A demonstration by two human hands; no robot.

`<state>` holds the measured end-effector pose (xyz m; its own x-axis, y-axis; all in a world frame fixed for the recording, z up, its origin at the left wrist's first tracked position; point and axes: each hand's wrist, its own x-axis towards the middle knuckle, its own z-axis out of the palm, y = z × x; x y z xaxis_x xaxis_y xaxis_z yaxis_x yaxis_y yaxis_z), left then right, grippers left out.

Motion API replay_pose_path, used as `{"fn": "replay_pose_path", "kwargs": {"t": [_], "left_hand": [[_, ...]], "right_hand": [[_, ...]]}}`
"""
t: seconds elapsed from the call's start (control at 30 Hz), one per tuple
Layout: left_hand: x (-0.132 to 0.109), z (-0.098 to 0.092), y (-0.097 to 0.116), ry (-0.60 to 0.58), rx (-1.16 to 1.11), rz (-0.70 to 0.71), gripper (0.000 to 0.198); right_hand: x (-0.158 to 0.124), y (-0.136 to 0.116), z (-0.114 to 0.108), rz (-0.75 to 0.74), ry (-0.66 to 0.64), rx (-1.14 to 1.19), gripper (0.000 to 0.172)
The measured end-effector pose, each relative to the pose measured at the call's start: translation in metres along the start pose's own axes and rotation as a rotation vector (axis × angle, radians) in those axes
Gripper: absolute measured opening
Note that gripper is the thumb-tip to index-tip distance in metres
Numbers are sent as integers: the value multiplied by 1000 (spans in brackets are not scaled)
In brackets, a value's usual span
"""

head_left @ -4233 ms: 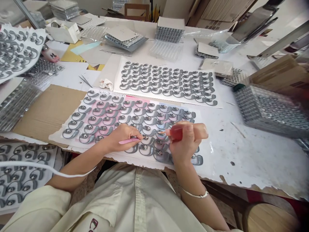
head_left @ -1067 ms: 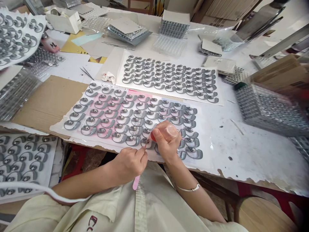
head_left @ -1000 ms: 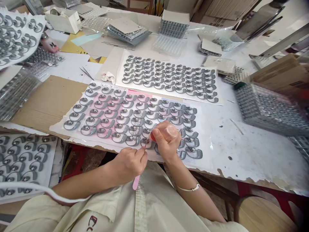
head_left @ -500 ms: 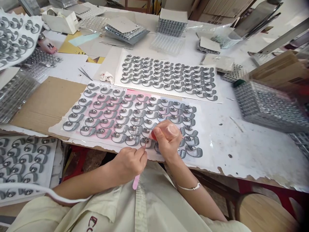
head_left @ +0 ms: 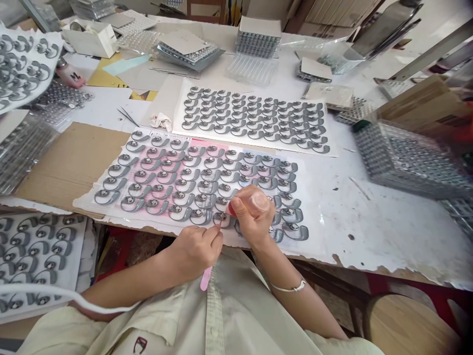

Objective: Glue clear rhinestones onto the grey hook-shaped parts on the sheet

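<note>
My left hand [head_left: 195, 250] is closed round a slim stick with a flat pink end [head_left: 206, 279]. Its narrow reddish tip meets or nearly meets a curved grey hook-shaped piece [head_left: 221, 220] in the front row. Close by on the right, my right hand [head_left: 254, 224] grips a small translucent squeeze bottle [head_left: 257, 202] with reddish contents, tilted so its nozzle end points down and left. Beneath both lies a plastic-covered sheet [head_left: 86, 197] bearing rows of these grey pieces, each with a small metallic round part. Some pieces are hidden behind my right hand.
Behind is a second white sheet [head_left: 179, 116] of grey pieces. Tweezers [head_left: 127, 116] and crumpled tissue [head_left: 161, 121] lie left of it. Stacked clear trays [head_left: 414, 162] stand at right, cardboard [head_left: 55, 162] at left. Another bottle [head_left: 70, 74] and a white box [head_left: 90, 38] sit back left.
The view has shifted slightly. Both hands keep nearly the same place over the front row, still holding the stick and the squeeze bottle.
</note>
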<state>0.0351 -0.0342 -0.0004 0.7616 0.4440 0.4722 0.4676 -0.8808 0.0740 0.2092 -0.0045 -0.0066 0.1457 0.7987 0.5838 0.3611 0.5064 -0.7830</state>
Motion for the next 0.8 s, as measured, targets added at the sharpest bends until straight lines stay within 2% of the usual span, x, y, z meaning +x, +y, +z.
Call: {"fn": "replay_pose_path", "kwargs": {"t": [0.2, 0.5, 0.8], "left_hand": [[-3, 2, 0, -12, -15, -20, 22], [8, -11, -9, -19, -48, 8, 24], [6, -7, -10, 1, -89, 6, 22]], "right_hand": [[-1, 1, -2, 7, 6, -10, 18], [-1, 1, -4, -11, 10, -35, 22], [-1, -2, -6, -50, 6, 16, 19]]}}
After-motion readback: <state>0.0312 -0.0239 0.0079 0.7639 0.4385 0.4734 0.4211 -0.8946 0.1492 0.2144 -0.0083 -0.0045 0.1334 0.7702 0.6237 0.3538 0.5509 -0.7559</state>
